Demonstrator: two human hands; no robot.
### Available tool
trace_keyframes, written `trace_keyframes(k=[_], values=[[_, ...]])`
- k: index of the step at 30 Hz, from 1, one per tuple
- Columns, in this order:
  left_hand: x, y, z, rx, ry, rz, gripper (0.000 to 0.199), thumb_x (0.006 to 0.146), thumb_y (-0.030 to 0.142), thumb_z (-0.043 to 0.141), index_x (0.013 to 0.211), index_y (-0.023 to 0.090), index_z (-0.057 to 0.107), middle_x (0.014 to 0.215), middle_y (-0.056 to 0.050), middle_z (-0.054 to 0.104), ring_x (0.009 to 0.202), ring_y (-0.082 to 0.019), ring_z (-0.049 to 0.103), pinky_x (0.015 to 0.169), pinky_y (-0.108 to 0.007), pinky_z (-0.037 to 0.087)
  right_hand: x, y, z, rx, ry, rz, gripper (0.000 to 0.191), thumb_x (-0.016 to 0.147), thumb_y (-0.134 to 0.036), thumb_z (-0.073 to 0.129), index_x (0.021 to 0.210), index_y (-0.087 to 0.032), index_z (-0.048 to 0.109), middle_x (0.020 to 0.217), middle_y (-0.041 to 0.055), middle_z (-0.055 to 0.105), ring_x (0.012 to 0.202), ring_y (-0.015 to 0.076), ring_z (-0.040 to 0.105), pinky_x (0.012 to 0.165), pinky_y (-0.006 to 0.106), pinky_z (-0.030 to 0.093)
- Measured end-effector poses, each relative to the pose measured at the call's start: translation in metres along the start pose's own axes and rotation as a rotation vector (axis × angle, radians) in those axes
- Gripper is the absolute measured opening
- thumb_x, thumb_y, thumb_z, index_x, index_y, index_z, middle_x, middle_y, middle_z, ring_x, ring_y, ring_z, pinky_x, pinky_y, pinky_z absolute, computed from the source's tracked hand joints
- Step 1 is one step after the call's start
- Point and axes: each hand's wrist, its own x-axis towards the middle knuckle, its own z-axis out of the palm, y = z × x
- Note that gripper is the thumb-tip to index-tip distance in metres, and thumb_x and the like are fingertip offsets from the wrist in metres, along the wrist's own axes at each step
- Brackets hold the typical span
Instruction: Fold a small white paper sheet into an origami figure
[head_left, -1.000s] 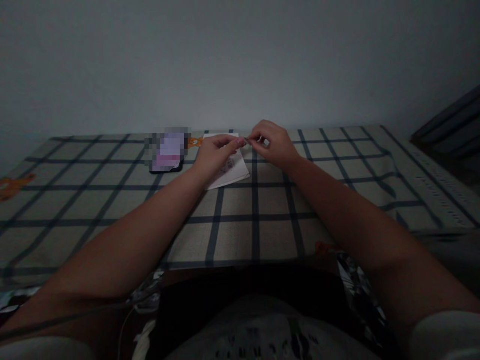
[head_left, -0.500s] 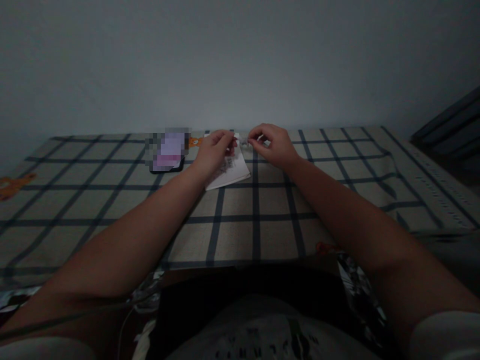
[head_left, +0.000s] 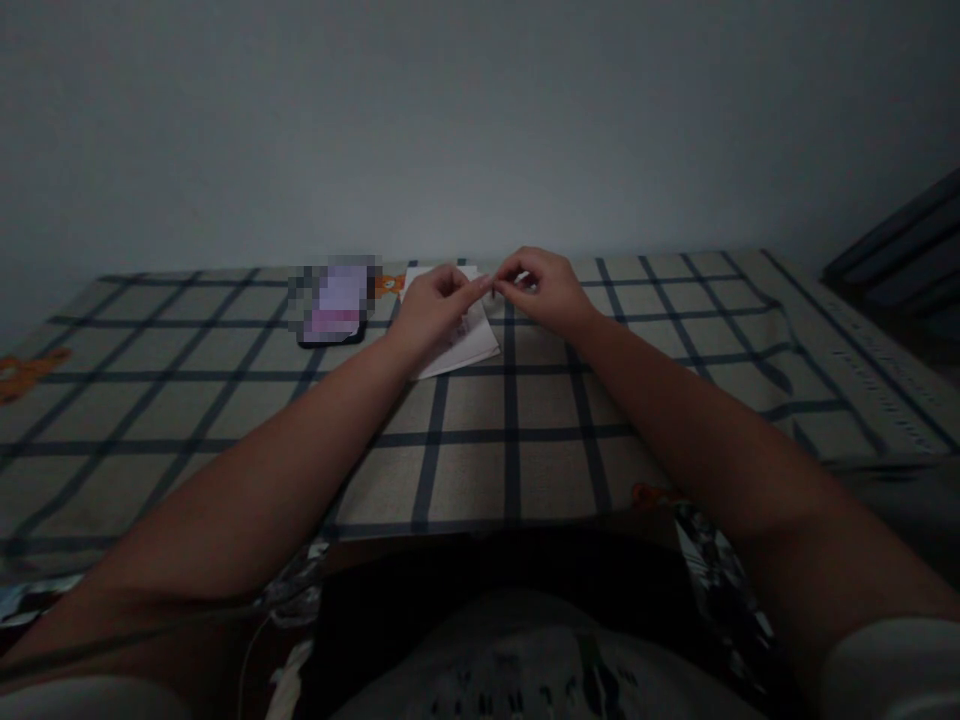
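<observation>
White folded paper (head_left: 469,345) with faint dark print lies on the checked tablecloth, partly covered by my left hand (head_left: 442,300). The fingers of that hand are closed, thumb stretched toward the right hand's fingertips. My right hand (head_left: 541,287) is pinched at thumb and forefinger, just right of the paper. The two hands' fingertips meet or nearly meet. Something tiny and dark shows between them, too small to name.
A phone (head_left: 335,300), its screen blurred out, lies left of the paper. The blue-checked tablecloth (head_left: 472,470) with orange bear prints runs back to a grey wall (head_left: 480,130). Dark slats (head_left: 900,230) stand at the far right.
My left thumb has moved right and extended to the right hand's fingertips, closing the gap where a small clear item showed. The right hand has barely moved.
</observation>
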Motion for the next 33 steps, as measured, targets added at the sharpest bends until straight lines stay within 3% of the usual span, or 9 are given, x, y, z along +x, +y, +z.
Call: trace_keyframes(k=[5,11,14,18,22,28,33], values=[[-0.002,-0.004,0.002,-0.041,-0.057,-0.112,0.044,0.077,0.063,0.080,0.070,0.021,0.066,0.057,0.001,0.056,0.048,-0.011,0.046,0.046,-0.025,0.031,-0.002,-0.003,0.003,0.008,0.011,0.013,0.007,0.083,-0.026,0.067,0.083,-0.020,0.067,0.084,0.0040,0.068,0.080,0.0180,0.060,0.073,0.032,0.050],[0.000,-0.003,0.003,-0.066,-0.005,-0.129,0.024,0.083,0.042,0.071,0.071,0.022,0.069,0.057,0.000,0.057,0.049,-0.012,0.049,0.045,-0.024,0.034,-0.002,-0.005,0.007,0.126,0.073,0.132,0.015,0.080,-0.034,0.072,0.080,-0.021,0.064,0.080,0.0015,0.067,0.077,0.0165,0.059,0.073,0.031,0.052],[0.001,-0.001,0.003,-0.076,0.030,-0.075,0.019,0.082,0.037,0.071,0.072,0.020,0.069,0.063,-0.001,0.062,0.055,-0.013,0.053,0.049,-0.024,0.040,0.001,-0.002,0.013,0.239,0.133,0.228,0.019,0.079,-0.034,0.074,0.080,-0.021,0.061,0.076,-0.0009,0.064,0.074,0.0147,0.058,0.071,0.029,0.051],[0.001,-0.002,0.003,-0.058,-0.013,-0.006,0.022,0.083,0.041,0.073,0.078,0.019,0.071,0.071,-0.002,0.067,0.063,-0.014,0.057,0.056,-0.024,0.045,0.003,0.006,0.020,0.441,0.136,0.361,0.025,0.081,-0.037,0.076,0.079,-0.022,0.056,0.071,-0.0037,0.059,0.066,0.0121,0.057,0.064,0.026,0.050],[0.001,-0.006,0.003,-0.036,-0.043,-0.010,0.030,0.081,0.049,0.077,0.081,0.019,0.072,0.074,-0.003,0.069,0.065,-0.015,0.058,0.059,-0.025,0.046,0.004,0.008,0.018,0.444,0.113,0.395,0.036,0.080,-0.047,0.082,0.077,-0.022,0.056,0.070,-0.0034,0.060,0.065,0.0116,0.057,0.062,0.025,0.050],[0.002,0.000,0.002,-0.261,-0.029,-0.123,0.029,0.077,0.046,0.080,0.083,0.020,0.069,0.081,-0.004,0.069,0.071,-0.016,0.062,0.060,-0.027,0.048,0.005,0.007,0.011,0.599,0.135,0.494,0.047,0.085,-0.059,0.077,0.072,-0.023,0.049,0.065,-0.0020,0.057,0.066,0.0134,0.061,0.067,0.029,0.056],[0.004,0.004,-0.004,-0.401,-0.065,-0.226,0.028,0.074,0.041,0.082,0.084,0.020,0.067,0.090,-0.005,0.072,0.075,-0.015,0.064,0.059,-0.025,0.048,0.006,0.009,0.007,0.755,0.156,0.605,0.037,0.088,-0.052,0.075,0.078,-0.022,0.056,0.076,0.0034,0.067,0.076,0.0154,0.069,0.075,0.031,0.061]])
